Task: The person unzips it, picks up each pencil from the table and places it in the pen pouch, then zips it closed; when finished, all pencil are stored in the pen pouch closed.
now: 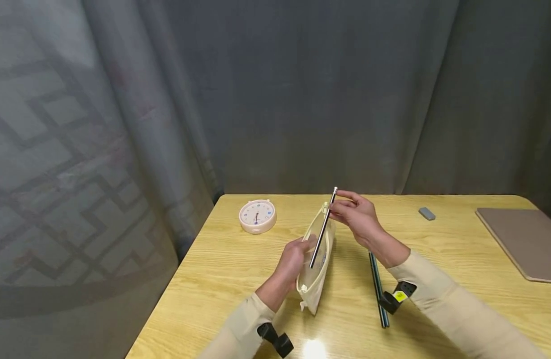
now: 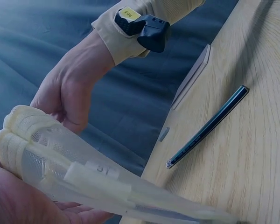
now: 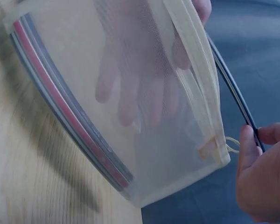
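A cream mesh zip pouch (image 1: 318,289) stands on edge above the table, its mouth gaping upward. My left hand (image 1: 294,257) grips its left side, the fingers (image 3: 126,88) spread behind the mesh in the right wrist view. Between thumb and fingertips my right hand (image 1: 358,219) pinches a dark pencil (image 1: 322,232) near its upper end. The pencil slants down across the pouch's mouth, its lower end over the opening. Through the mesh, several red and grey pencils (image 3: 63,102) lie along the pouch bottom.
Dark teal pencils (image 1: 377,284) lie on the wooden table below my right forearm. A round pink-rimmed clock (image 1: 257,215) is at the back left. A small grey eraser (image 1: 427,214) and a brown notebook (image 1: 522,239) lie to the right. Grey curtains (image 1: 311,99) hang behind.
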### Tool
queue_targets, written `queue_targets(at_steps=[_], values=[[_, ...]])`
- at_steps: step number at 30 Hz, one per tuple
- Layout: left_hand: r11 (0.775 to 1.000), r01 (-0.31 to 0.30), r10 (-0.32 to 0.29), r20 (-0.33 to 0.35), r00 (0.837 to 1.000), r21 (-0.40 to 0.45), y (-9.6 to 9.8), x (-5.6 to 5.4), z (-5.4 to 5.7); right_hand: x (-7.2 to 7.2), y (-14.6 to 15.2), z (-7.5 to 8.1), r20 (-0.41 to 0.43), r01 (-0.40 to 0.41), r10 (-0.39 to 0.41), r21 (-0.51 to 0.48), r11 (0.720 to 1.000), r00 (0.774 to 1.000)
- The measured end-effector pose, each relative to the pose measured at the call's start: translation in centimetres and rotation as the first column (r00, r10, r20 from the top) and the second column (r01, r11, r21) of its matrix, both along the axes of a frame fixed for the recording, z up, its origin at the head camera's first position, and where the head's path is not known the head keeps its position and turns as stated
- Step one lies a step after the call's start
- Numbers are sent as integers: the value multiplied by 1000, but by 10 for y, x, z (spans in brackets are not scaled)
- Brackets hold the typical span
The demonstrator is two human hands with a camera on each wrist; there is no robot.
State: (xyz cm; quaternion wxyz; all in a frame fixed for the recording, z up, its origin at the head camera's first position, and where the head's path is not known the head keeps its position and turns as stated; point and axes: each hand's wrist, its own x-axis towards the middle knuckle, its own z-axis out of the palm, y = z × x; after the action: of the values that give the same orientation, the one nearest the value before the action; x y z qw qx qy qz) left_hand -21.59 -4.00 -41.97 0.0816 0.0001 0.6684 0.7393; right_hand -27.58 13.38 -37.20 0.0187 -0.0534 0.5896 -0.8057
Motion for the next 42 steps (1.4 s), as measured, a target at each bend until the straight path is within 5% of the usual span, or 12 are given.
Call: queue_targets(at_steps=[18, 29, 42], values=[[1000, -18, 18, 17, 1000, -6, 3, -2, 0, 21, -18, -14, -110, 89, -70, 173, 981, 991], [1000, -10, 11, 17, 1000, -8, 0, -3, 0, 29, -20, -16, -204, 139, -74, 324, 936, 976], [1000, 5, -6, -26, 1000, -20, -4, -3, 2, 23, 2, -10, -127, 70, -48, 175, 982, 991]])
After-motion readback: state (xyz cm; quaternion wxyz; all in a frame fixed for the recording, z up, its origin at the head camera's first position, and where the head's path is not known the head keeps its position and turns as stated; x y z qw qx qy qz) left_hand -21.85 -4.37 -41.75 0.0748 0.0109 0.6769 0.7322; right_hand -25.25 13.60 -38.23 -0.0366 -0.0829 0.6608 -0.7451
